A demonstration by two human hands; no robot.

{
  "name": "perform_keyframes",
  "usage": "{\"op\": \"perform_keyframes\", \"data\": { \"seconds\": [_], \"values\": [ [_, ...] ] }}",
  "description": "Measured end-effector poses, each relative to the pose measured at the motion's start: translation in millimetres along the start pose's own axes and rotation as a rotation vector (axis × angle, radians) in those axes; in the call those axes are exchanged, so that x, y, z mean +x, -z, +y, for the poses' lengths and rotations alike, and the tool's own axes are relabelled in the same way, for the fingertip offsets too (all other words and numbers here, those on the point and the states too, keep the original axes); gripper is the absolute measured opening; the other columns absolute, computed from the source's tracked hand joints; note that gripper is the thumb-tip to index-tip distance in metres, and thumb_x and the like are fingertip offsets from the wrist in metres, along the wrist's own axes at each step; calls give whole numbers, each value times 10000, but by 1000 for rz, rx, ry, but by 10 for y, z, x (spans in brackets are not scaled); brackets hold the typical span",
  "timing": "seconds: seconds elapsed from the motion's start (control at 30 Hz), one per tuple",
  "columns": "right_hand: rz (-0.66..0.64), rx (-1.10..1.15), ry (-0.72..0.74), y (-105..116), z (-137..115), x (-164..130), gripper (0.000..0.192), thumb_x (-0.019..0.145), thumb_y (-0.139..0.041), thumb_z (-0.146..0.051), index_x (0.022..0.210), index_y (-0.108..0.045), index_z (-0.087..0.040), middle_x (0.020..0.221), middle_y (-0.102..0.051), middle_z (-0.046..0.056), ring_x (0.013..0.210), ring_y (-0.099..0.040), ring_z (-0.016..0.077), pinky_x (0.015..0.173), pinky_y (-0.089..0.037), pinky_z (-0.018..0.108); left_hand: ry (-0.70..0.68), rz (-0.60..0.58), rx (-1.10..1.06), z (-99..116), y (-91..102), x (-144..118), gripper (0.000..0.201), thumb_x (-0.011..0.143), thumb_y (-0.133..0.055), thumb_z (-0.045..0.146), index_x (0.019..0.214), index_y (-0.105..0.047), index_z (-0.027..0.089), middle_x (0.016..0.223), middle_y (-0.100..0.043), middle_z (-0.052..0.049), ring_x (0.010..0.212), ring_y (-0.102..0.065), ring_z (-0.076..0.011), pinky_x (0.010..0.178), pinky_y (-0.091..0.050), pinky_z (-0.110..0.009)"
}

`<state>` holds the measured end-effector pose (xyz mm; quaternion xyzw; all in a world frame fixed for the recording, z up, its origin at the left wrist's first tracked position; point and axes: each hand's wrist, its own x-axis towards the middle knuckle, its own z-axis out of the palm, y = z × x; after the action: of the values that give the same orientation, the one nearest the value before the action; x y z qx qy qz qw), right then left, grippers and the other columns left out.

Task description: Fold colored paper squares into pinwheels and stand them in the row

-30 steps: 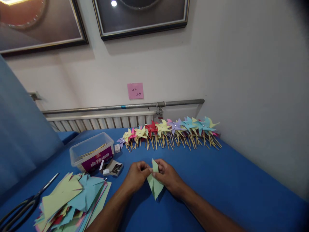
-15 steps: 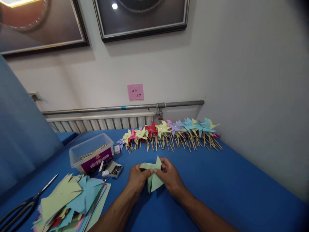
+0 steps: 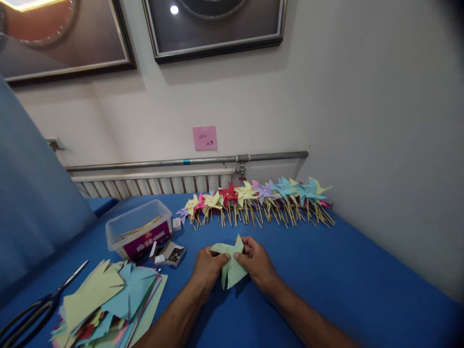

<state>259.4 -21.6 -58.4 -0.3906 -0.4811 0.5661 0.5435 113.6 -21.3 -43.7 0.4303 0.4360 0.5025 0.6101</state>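
Note:
A pale green paper pinwheel (image 3: 234, 270), its corners folded in toward the middle, is held between both hands just above the blue table. My left hand (image 3: 208, 266) pinches its left side, thumb on top near the centre. From the right, my right hand (image 3: 257, 261) grips it with the thumb pressed near the middle and the fingers behind. The fingertips under the paper are hidden. Left of my hands lies a small open box of metal pins (image 3: 176, 254). Cut paper sheets (image 3: 94, 295) in several colours are piled at the lower left.
Finished pinwheels on sticks (image 3: 246, 193) lie in a row at the back of the table. A clear plastic tub (image 3: 139, 227) holds wooden sticks. Black-handled scissors (image 3: 54, 295) lie beside the paper pile. A radiator (image 3: 155, 186) and pipe run along the wall.
My right thumb has shifted slightly right, away from the left thumb, baring the pinwheel's centre. Both hands keep hold of the paper.

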Motion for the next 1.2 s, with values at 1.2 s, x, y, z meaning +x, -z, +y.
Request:
{"op": "perform_keyframes", "data": {
  "seconds": [1.2],
  "values": [
    [75, -692, 325, -50, -138, -204, 229, 915, -560, -381, 766, -657, -237, 1343, -548, 98, 1266, -506, 289, 1059, -390, 454, -25, 175, -62, 99, -12, -29, 231, 522, -766, 198, 722, -711, 96, 628, -679, -29, 546, -542, -124, 549, -420, -244]
  ]
}}
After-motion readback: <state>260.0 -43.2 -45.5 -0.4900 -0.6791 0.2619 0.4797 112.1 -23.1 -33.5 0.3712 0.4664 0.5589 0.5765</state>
